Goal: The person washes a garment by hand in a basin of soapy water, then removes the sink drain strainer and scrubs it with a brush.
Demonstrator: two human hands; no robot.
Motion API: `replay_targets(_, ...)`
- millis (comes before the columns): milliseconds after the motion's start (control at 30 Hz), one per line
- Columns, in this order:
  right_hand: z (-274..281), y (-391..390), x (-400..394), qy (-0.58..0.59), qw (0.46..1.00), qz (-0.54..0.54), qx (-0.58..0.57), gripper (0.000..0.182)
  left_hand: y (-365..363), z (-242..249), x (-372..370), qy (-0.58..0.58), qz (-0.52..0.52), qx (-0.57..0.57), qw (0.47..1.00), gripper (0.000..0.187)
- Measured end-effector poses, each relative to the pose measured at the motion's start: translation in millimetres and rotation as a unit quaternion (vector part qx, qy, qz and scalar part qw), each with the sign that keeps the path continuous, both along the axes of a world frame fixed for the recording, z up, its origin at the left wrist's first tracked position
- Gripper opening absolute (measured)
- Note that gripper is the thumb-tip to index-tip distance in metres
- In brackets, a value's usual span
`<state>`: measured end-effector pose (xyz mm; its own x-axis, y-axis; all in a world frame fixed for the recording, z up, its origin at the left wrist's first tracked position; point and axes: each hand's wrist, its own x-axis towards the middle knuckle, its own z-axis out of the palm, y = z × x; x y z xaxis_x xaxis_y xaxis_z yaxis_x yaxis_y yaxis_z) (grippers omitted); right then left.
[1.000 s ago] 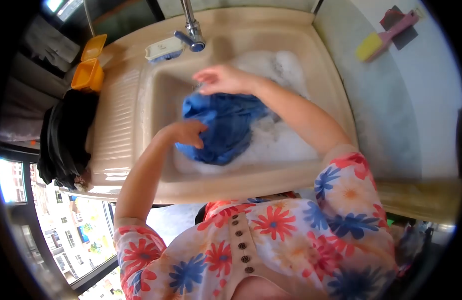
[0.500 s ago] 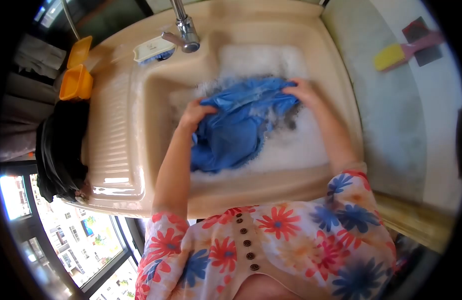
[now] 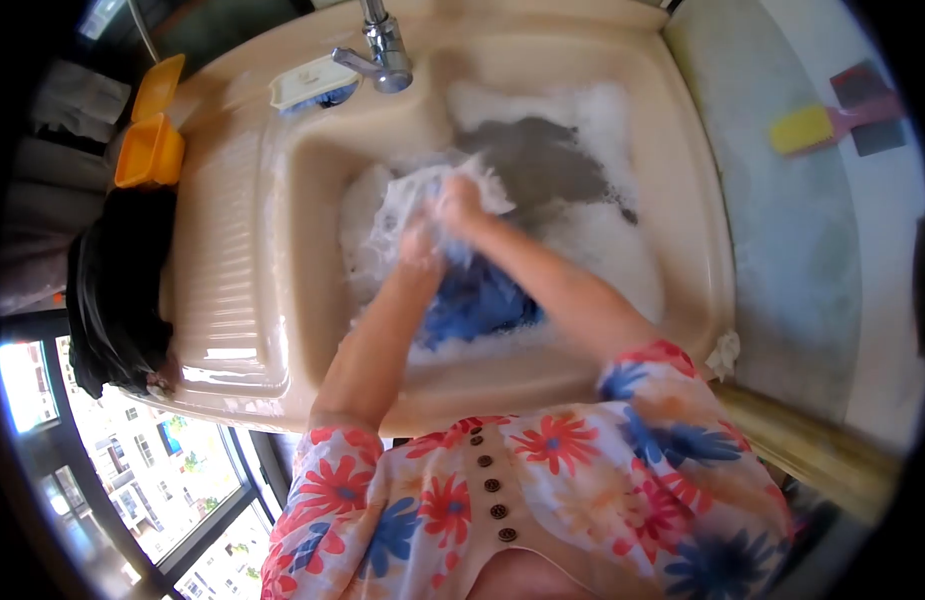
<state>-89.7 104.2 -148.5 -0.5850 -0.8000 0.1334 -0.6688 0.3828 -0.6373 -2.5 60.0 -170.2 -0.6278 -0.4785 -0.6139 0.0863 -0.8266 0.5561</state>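
Observation:
Both hands are together over the left part of the soapy sink (image 3: pixel 697 250), bunching a wet blue cloth garment (image 3: pixel 477 303). My right hand (image 3: pixel 458 203) is closed like a fist on the foam-covered upper part of it. Just left of it and lower, my left hand (image 3: pixel 420 243) is closed on the same cloth, smeared by motion. White suds (image 3: pixel 407 200) surround the fingers and hide much of the fabric they grip. Below the wrists, the rest of the garment hangs in the water.
A chrome faucet (image 3: pixel 387 60) stands behind the sink, near a scrub brush (image 3: pixel 317 85). On the left are a ribbed drainboard (image 3: pixel 217 250), an orange box (image 3: pixel 150 152) and dark cloth (image 3: pixel 122 290). A yellow-and-pink brush (image 3: pixel 807 130) hangs at right.
My hands have come together from opposite ends of the garment. The spread blue cloth is now bunched and covered in foam, and grey water shows at the upper right.

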Motion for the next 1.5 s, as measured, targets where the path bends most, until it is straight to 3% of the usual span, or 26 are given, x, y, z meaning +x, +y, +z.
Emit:
replay_targets(67, -23.9, -6.3, -42.7, -0.002, 0.999, -0.041, 0.022, 0.027, 3.6, -2.3, -20.6, -0.048, 0.009, 0.055, 0.997, 0.021)
replay_targets(133, 26.9, 7.4, -2.2, 0.036, 0.996, -0.084, -0.011, 0.027, -7.4, -9.3, -19.8, -0.051, -0.031, 0.029, 0.998, 0.024)
replay_targets(167, 43.0, 11.7, 20.7, 0.043, 0.996, -0.063, -0.043, 0.026, -15.0, -37.0, -12.3, 0.209, -0.067, 0.079, 0.972, 0.028)
replay_targets(200, 50.5, 14.4, 37.4, 0.049, 0.995, -0.042, -0.076, 0.026, -18.8, -63.2, -5.2, 0.455, -0.099, 0.122, 0.877, 0.032)
replay_targets(300, 36.8, 21.8, 41.8, 0.014, 0.995, -0.037, -0.087, 0.025, -7.5, -68.6, -12.3, 0.251, 0.016, 0.031, 0.967, 0.031)
replay_targets(333, 24.4, 20.3, 15.0, -0.022, 0.995, -0.093, -0.033, 0.026, -14.7, -0.9, -10.7, -0.029, -0.038, -0.015, 0.999, 0.031)
replay_targets(367, 18.5, 19.1, -19.5, -0.046, 0.978, -0.191, 0.070, 0.029, -6.3, 12.5, -19.4, -0.016, -0.092, 0.062, 0.994, 0.031)
replay_targets(400, -10.9, 30.8, -66.7, -0.046, 0.979, -0.104, 0.168, 0.031, -3.0, 51.9, -23.2, -0.053, -0.124, 0.065, 0.989, 0.030)
replay_targets(467, -0.4, 60.9, -90.4, -0.007, 0.979, -0.145, 0.142, 0.030, -25.0, 46.5, -23.9, -0.031, -0.155, 0.071, 0.985, 0.037)
replay_targets(533, 4.2, 96.7, -129.8, -0.205, 0.957, -0.190, 0.076, 0.041, -62.9, 24.9, -6.7, -0.028, -0.168, 0.038, 0.985, 0.047)
replay_targets(633, 10.3, 114.2, -149.9, -0.383, 0.907, -0.166, -0.053, 0.064, -65.6, 10.0, 4.9, -0.190, -0.135, -0.207, 0.950, 0.066)
replay_targets(667, -29.7, 101.3, -141.8, -0.242, 0.951, -0.190, 0.026, 0.068, -56.5, 9.0, 3.0, -0.243, -0.117, -0.297, 0.916, 0.069)
replay_targets(733, -26.3, 68.5, -85.5, -0.068, 0.988, -0.059, 0.129, 0.068, -38.4, 25.3, -4.4, -0.236, -0.254, -0.358, 0.867, 0.073)
replay_targets(800, 1.9, 71.9, -88.4, -0.134, 0.981, -0.065, 0.127, 0.047, -40.3, 7.7, -3.6, -0.203, -0.340, -0.297, 0.869, 0.066)
replay_targets(900, 11.3, 111.6, -145.8, -0.411, 0.906, -0.094, -0.016, 0.034, -91.0, 12.6, 22.7, -0.085, -0.207, -0.062, 0.973, 0.059)
replay_targets(967, 36.0, 105.6, -136.9, -0.500, 0.857, -0.099, -0.073, 0.037, -80.5, 18.3, 20.0, -0.034, -0.136, -0.087, 0.986, 0.053)
replay_targets(1000, 4.0, 85.6, -122.4, -0.371, 0.913, -0.140, -0.092, 0.040, -72.9, 19.5, 12.8, -0.006, -0.100, -0.099, 0.990, 0.050)
replay_targets(1067, 19.4, 45.2, -71.9, -0.253, 0.963, -0.044, 0.086, 0.039, -53.5, 30.3, -2.2, 0.020, -0.124, 0.022, 0.992, 0.045)
replay_targets(1133, 43.8, 24.0, 0.8, -0.006, 1.000, -0.017, 0.011, 0.038, -42.8, 59.1, -5.9, 0.021, -0.135, 0.090, 0.987, 0.043)
replay_targets(1167, 60.9, 20.3, 35.1, 0.076, 0.996, 0.001, -0.049, 0.035, -60.5, -1.4, -1.4, 0.301, -0.206, 0.113, 0.924, 0.041)
replay_targets(1200, 71.4, 18.6, 56.3, 0.134, 0.983, 0.028, -0.121, 0.032, -34.8, -8.1, 0.2, 0.191, -0.046, -0.131, 0.972, 0.035)
replay_targets(1267, 49.0, 10.2, 49.2, 0.174, 0.961, 0.056, -0.209, 0.035, -30.0, 13.3, -7.6, 0.050, -0.046, -0.125, 0.990, 0.031)
replay_targets(1333, 46.0, -9.6, -20.3, -0.015, 0.981, -0.183, 0.063, 0.038, -36.3, 49.9, -18.7, -0.084, -0.040, -0.122, 0.988, 0.027)
replay_targets(1367, 45.6, 4.8, -44.8, 0.008, 0.981, -0.187, 0.049, 0.039, -48.6, 59.9, -16.3, -0.004, -0.028, -0.040, 0.999, 0.022)
replay_targets(1467, 64.9, 75.7, -99.3, 0.081, 0.988, -0.125, -0.037, 0.031, -91.8, 99.7, 11.3, -0.028, -0.068, -0.251, 0.965, 0.016)
replay_targets(1500, 85.3, 101.7, -94.5, 0.091, 0.990, -0.088, -0.066, 0.027, -102.7, 101.4, 22.0, -0.126, -0.129, -0.347, 0.920, 0.017)
